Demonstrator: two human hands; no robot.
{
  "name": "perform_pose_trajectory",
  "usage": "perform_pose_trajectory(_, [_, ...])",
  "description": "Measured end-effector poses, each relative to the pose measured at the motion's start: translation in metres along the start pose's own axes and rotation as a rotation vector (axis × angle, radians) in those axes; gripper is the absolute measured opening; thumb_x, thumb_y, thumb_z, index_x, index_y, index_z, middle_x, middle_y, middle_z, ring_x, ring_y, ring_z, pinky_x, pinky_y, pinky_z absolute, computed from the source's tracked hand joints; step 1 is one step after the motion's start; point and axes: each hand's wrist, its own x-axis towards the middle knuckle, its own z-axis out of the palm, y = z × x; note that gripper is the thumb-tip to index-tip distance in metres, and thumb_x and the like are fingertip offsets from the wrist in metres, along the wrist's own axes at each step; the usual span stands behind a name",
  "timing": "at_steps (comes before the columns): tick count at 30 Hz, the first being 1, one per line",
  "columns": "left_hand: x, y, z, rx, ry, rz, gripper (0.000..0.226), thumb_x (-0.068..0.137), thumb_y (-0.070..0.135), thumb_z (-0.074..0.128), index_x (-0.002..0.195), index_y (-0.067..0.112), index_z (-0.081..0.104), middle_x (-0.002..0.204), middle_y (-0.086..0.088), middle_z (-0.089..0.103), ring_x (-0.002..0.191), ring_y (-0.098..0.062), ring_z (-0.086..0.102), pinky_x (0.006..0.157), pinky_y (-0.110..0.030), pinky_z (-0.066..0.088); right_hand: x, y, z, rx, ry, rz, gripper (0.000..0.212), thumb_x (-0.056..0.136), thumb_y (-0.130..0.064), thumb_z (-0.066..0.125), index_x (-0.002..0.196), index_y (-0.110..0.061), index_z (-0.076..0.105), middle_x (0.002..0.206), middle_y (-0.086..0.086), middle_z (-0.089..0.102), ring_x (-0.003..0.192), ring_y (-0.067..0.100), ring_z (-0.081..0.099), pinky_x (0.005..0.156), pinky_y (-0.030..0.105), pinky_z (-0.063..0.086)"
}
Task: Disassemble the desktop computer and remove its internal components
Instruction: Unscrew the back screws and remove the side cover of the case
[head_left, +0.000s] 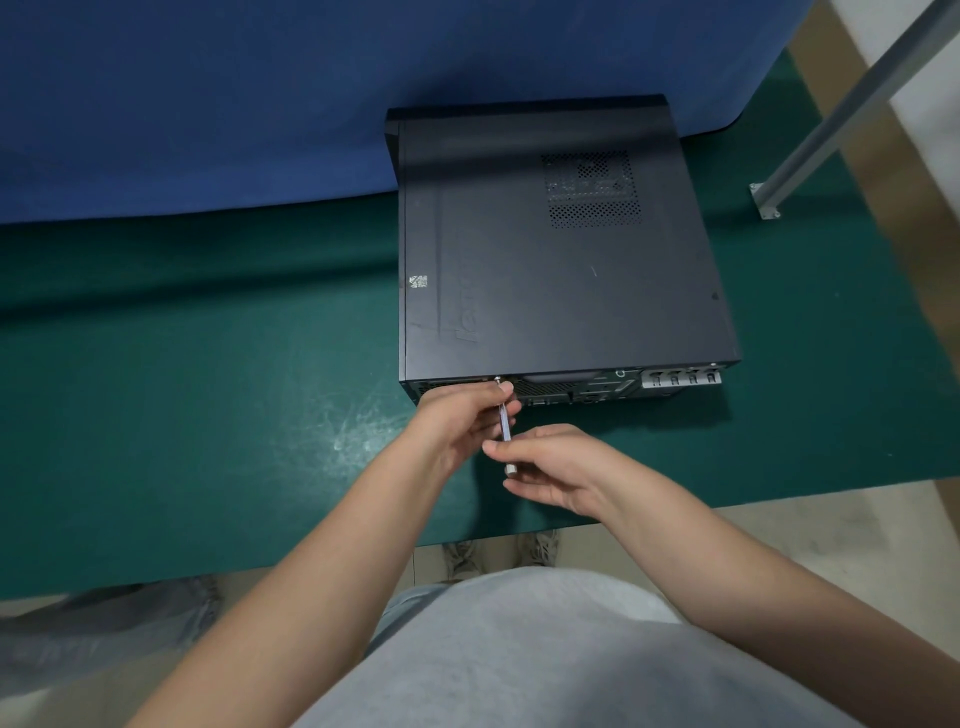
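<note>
Green matting (208, 364) covered your bench, with blue cloth (208, 104) behind it. On the mat lay the computer (561, 249), a black case on its side, its vented panel up and its rear ports facing you. Your left hand (462, 421) pinched the screwdriver (505, 423) near its tip, at the case's rear edge. Your right hand (550, 467) gripped the handle end, just nearer you than the left.
</note>
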Motion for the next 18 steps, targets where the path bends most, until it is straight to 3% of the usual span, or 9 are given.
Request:
perform_pose_trajectory(3, [-0.001,0.0,0.001,-0.024,-0.016,-0.004,0.005,0.087,-0.002,0.06,0.092,-0.003,0.062,0.081,-0.014,0.069,0.065,-0.016,0.071,0.067,-0.028,0.059,-0.002,0.0,-0.001,0.006,-0.051,0.017,0.019,0.075,-0.018,0.079,0.081,-0.01,0.063,0.064,0.001,0.065,0.059,0.01,0.064,0.056,0.023,0.056])
perform_pose_trajectory(6, [-0.002,0.001,0.002,-0.053,-0.025,-0.017,0.007,0.091,-0.003,0.053,0.093,-0.002,0.06,0.085,-0.014,0.069,0.065,-0.016,0.071,0.063,-0.026,0.058,-0.004,-0.002,-0.007,0.085,-0.127,0.072,0.021,0.084,-0.022,0.07,0.097,-0.006,0.064,0.082,0.01,0.072,0.071,0.018,0.071,0.061,0.029,0.059])
perform_pose_trajectory(10, [-0.002,0.001,0.001,-0.075,-0.056,-0.052,0.01,0.093,-0.002,0.049,0.098,-0.002,0.058,0.093,-0.016,0.07,0.07,-0.017,0.071,0.064,-0.026,0.059,-0.006,-0.002,-0.018,0.12,-0.18,0.098,0.012,0.09,-0.008,0.06,0.1,-0.004,0.066,0.091,0.011,0.073,0.072,0.015,0.071,0.063,0.027,0.058])
perform_pose_trajectory(18, [-0.001,0.002,0.002,-0.053,-0.032,-0.074,0.014,0.09,0.01,0.061,0.099,-0.001,0.062,0.089,-0.01,0.07,0.066,-0.011,0.07,0.058,-0.023,0.057,-0.004,-0.002,-0.013,0.045,-0.061,0.058,0.005,0.085,-0.007,0.068,0.089,-0.008,0.068,0.073,0.003,0.073,0.064,0.009,0.066,0.058,0.024,0.057])
